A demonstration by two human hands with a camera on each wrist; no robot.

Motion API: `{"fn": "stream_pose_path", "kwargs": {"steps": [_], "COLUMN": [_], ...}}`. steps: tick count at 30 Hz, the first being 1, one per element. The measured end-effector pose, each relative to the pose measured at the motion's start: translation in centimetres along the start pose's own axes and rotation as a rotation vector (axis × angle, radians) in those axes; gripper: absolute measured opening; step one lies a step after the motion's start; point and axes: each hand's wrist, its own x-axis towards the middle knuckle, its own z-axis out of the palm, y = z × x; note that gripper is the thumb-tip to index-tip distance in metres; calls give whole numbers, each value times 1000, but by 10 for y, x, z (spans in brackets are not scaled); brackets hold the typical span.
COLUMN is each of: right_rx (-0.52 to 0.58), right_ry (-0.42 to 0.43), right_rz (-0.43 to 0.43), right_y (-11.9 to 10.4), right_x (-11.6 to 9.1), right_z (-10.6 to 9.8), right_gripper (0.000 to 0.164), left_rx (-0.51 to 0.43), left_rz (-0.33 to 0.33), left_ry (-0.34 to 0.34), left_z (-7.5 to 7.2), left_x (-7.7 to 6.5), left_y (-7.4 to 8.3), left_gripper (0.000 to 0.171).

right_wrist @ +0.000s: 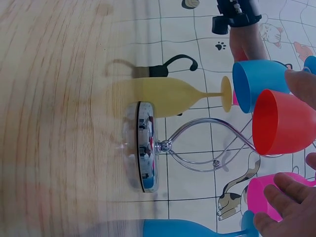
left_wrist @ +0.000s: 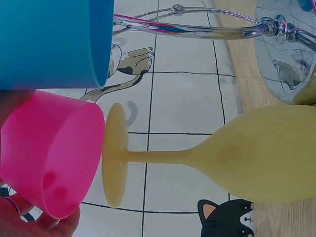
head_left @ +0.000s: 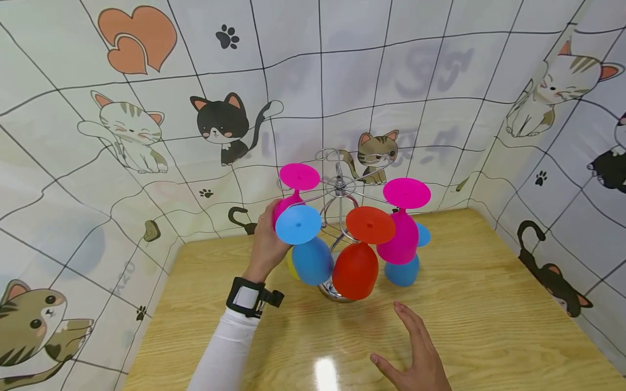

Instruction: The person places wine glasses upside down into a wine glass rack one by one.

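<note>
My left hand (head_left: 268, 244) grips a pink plastic goblet (left_wrist: 69, 153) by its bowl, at the left side of a chrome goblet rack (head_left: 339, 187). The goblet is upside down, its round foot level with the rack's top arms. From the rack's front hang a blue goblet (head_left: 313, 260) and a red goblet (head_left: 356, 271), with a second pink goblet (head_left: 400, 239) on the right, all mouth down. My right hand (head_left: 415, 353) is held in front of the rack with fingers spread, nothing in it.
On the wooden table (head_left: 205, 315), a yellow goblet (left_wrist: 256, 153) stands upside down beneath the held pink one. Another inverted blue goblet (head_left: 402, 271) stands at the rack's right. A cat-printed cloth (head_left: 293, 87) rises behind the table and along its sides.
</note>
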Motion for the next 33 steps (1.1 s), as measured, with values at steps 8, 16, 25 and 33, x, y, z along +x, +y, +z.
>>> {"fn": "stream_pose_path", "kwargs": {"steps": [8, 16, 25, 33], "right_rx": [-9, 2, -19, -19], "right_ry": [-14, 10, -4, 3], "right_rz": [29, 18, 52, 51], "right_y": [0, 3, 2, 3], "right_x": [-2, -4, -5, -5], "right_z": [0, 2, 1, 1], "right_gripper": [108, 108, 108, 106], "left_rx": [-27, -95, -126, -113], "left_rz": [-27, 1, 15, -13], "left_ry": [-41, -31, -7, -8], "left_z": [5, 9, 11, 12], "left_x": [4, 5, 6, 6], "left_y": [-8, -13, -17, -21], "left_gripper": [88, 84, 80, 78]}}
